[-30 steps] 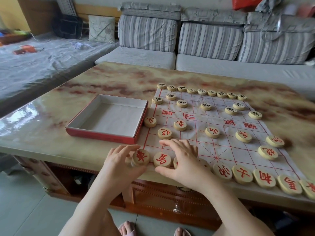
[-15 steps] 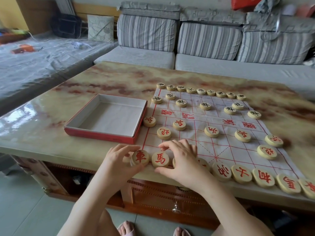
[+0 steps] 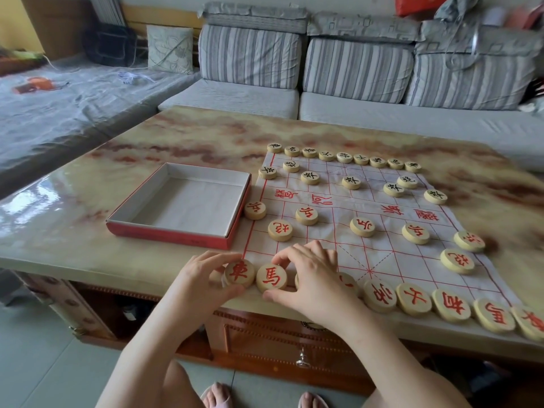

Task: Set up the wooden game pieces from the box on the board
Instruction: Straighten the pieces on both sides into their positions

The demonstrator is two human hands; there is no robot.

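A white cloth board (image 3: 379, 251) with red grid lines lies on the marble table. Round wooden pieces with black characters (image 3: 344, 157) line its far rows, and red-marked ones (image 3: 362, 227) fill the near half. My left hand (image 3: 200, 278) pinches the red chariot piece (image 3: 239, 272) at the board's near left corner. Beside it, my right hand (image 3: 309, 275) holds the red horse piece (image 3: 271, 277) between thumb and fingers and covers the piece to its right. The red box (image 3: 176, 231) stands with nothing in it left of the board.
The table's front edge (image 3: 117, 269) runs just under my hands, with the near row of pieces close to it. A striped grey sofa (image 3: 353, 66) stands behind the table and a covered bed (image 3: 59, 107) to the left. My feet (image 3: 217, 396) show on the floor below.
The horse piece has slid left to sit close against the chariot piece. Both hands stayed at the near left corner.
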